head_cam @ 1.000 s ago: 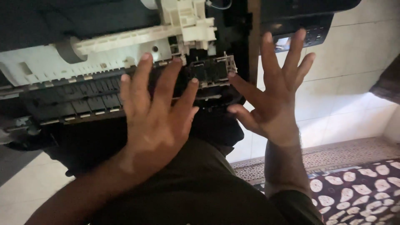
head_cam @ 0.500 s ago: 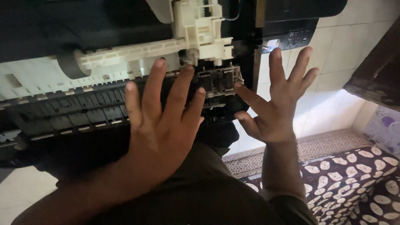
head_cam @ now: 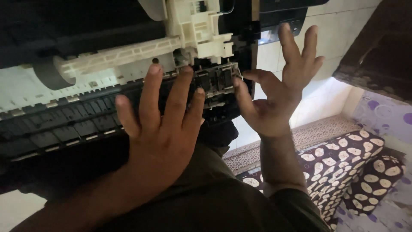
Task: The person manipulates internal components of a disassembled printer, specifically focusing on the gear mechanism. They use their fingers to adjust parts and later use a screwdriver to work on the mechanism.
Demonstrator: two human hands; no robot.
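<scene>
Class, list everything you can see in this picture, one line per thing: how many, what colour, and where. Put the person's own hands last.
Opened printer: one, black casing, across the left and centre of the view, over the person's lap.
White plastic frame: one, white, inside the printer, running from the left to top centre.
Grey roller: one, grey, at the left end of the white frame.
Control panel: one, dark, at the printer's top right corner.
Tiled floor: pale tiles, right of the printer.
Patterned cushions: dark with pale ovals, lower right.
Left hand: one, fingers spread, lying on the printer's black inner parts.
Right hand: one, fingers spread, thumb and forefinger at the printer's right edge.
</scene>
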